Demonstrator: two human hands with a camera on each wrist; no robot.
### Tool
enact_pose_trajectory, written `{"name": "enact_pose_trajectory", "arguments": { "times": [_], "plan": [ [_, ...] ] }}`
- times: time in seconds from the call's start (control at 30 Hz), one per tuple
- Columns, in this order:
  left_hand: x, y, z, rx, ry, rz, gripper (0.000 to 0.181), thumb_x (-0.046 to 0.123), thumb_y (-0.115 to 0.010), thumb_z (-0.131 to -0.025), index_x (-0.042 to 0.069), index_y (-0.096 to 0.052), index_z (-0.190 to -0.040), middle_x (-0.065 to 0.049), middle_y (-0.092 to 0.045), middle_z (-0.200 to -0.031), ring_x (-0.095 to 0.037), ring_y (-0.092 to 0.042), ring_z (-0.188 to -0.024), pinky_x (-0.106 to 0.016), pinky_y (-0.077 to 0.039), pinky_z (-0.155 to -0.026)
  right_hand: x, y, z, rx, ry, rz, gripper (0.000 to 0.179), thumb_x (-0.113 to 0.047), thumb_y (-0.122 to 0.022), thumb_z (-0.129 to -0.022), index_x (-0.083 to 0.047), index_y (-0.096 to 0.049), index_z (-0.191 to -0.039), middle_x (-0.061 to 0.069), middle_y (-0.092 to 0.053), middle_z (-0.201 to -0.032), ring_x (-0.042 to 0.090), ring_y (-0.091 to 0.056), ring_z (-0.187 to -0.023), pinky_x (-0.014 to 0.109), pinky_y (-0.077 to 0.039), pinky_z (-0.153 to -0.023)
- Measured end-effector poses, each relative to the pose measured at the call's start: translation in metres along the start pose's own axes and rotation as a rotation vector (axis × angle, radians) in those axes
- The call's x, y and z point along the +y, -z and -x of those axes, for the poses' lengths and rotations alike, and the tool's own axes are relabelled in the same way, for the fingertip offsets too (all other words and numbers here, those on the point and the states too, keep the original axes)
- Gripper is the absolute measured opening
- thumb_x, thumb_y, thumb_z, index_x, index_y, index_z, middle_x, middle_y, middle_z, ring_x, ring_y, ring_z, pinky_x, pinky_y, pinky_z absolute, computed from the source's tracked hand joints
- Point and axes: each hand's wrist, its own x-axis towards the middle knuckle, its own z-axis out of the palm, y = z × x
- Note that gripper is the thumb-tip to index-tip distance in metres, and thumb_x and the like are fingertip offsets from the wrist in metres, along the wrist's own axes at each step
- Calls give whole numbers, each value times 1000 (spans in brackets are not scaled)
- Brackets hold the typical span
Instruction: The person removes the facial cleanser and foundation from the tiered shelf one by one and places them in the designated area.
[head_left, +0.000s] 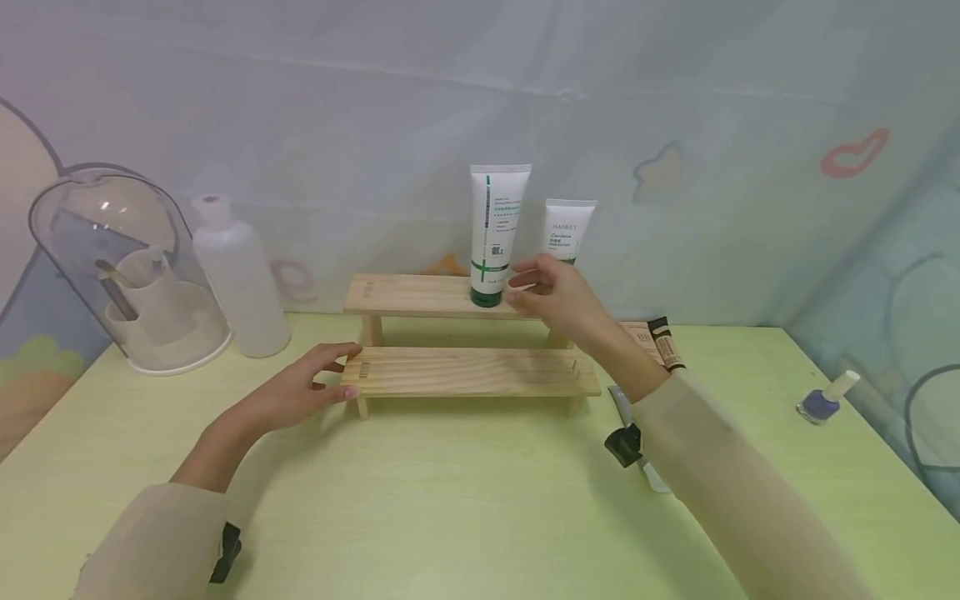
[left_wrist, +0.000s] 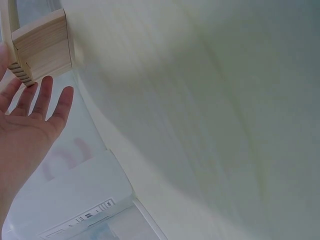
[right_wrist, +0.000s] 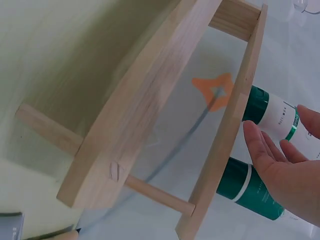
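A two-step wooden rack (head_left: 472, 371) stands against the wall. My left hand (head_left: 292, 392) holds the left end of its lower step, thumb at the front edge and fingers behind. On the upper step, a large white squeeze tube (head_left: 498, 221) with a dark green cap stands cap down. My right hand (head_left: 566, 304) is just right of that tube, fingers loosely bent, fingertips right at its lower side. Behind this hand stands a smaller white tube (head_left: 567, 223), its lower part hidden in the head view; its green cap (right_wrist: 233, 179) shows on the step in the right wrist view.
Left of the rack are a white plastic bottle (head_left: 242, 287) and a clear domed holder (head_left: 161, 333) with brushes inside. At right, a tube with a black cap (head_left: 658, 325) lies beside a beige box (head_left: 637, 335). Farther right is a purple nail polish bottle (head_left: 821, 404).
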Motion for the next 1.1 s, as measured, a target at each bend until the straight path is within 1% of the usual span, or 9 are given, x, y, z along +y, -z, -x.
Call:
{"name": "enact_pose_trajectory", "arguments": {
  "times": [0.1,0.23,0.33,0.43,0.6,0.77,1.1],
  "plan": [
    [0,0,0,2,-4,1,62,22,-57,-92,-3,-27,-140,-23,-27,-140,-42,-32,-122,-55,-34,-95,1,-5,-3,23,-8,2,46,-10,-61,-88,0,-42,-129,17,-52,-122,27,-55,-107,36,-50,-83],
    [0,0,0,4,12,2,63,22,-57,-91,-2,-26,-141,-22,-26,-140,-41,-32,-123,-54,-34,-96,1,-10,-8,51,-6,12,49,-12,-60,-89,-4,-39,-132,15,-52,-124,26,-54,-107,38,-49,-83],
    [0,0,-1,3,11,1,63,22,-57,-92,-2,-26,-141,-23,-26,-140,-42,-32,-123,-54,-35,-96,1,-13,-10,64,-9,13,50,-11,-60,-89,-5,-38,-133,14,-50,-125,25,-54,-107,37,-49,-85],
    [1,0,-1,4,6,0,63,22,-57,-91,-3,-26,-140,-24,-26,-140,-42,-32,-122,-54,-35,-95,0,-15,-13,75,-12,8,51,-10,-60,-89,-5,-37,-134,15,-50,-126,25,-54,-108,36,-48,-86],
    [0,0,-1,6,32,12,64,22,-58,-91,1,-25,-141,-21,-26,-141,-40,-32,-124,-53,-35,-97,-2,-18,-17,87,-23,0,55,-8,-60,-89,-5,-33,-137,15,-48,-130,25,-51,-114,36,-46,-89],
    [-1,0,-1,9,40,17,65,22,-59,-91,2,-25,-142,-20,-26,-141,-39,-32,-124,-51,-35,-97,-5,-21,-19,110,-41,4,58,-9,-60,-89,-9,-31,-138,13,-44,-134,24,-47,-119,35,-44,-92],
    [0,0,-1,7,44,24,66,22,-59,-91,2,-23,-143,-20,-25,-141,-40,-31,-124,-52,-35,-97,-13,-25,-20,151,-80,11,59,-11,-60,-89,-13,-29,-139,10,-44,-136,21,-45,-120,36,-41,-95]
  ]
}}
